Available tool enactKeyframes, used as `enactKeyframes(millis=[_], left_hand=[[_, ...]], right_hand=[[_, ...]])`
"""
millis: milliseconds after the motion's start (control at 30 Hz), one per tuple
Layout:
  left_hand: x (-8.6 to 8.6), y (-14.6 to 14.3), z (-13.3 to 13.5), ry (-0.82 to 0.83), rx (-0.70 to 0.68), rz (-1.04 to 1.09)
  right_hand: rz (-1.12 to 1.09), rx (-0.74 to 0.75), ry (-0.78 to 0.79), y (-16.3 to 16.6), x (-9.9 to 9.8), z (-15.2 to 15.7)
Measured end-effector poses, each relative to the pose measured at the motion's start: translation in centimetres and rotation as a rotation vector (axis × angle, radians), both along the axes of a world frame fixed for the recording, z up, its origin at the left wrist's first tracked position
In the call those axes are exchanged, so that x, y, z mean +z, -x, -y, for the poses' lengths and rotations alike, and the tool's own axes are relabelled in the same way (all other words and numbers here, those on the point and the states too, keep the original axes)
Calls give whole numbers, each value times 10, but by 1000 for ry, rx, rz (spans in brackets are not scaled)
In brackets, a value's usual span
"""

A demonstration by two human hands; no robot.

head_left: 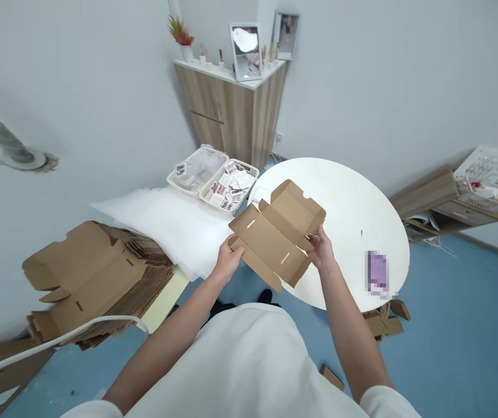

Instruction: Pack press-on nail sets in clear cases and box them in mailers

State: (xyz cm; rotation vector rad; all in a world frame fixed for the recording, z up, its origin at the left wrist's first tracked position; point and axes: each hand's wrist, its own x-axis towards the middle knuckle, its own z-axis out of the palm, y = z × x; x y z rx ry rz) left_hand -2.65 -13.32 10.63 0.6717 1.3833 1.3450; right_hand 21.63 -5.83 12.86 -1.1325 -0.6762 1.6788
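Observation:
A flat, unfolded brown cardboard box is held up in front of me, over the near left side of the white round table. It has two slots, side flaps and a notched lid. My left hand pinches its left corner, thumb on top. On the opposite side, my right hand grips the edge near the lid fold; some of its fingers are hidden beneath the cardboard.
At left lies a stack of flat cardboard boxes, beside white foam sheets. White baskets hold packets and cards. Farther back stands a wooden cabinet with mirrors. A blurred purple item lies on the table; cardboard boxes are on the floor.

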Motion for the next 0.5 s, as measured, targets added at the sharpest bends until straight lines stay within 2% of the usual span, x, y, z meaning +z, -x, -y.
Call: enactKeyframes(millis=[100,233,500], left_hand=[[-6,-33,-14,31,-78,-53],[-13,-73,-26,142,-157,-19],[-37,-128,-35,378,-336,13]], right_hand=[[146,-108,16,-37,-12,-6],[195,-197,49,-80,-26,-6],[360,-229,125,-142,-56,-14]])
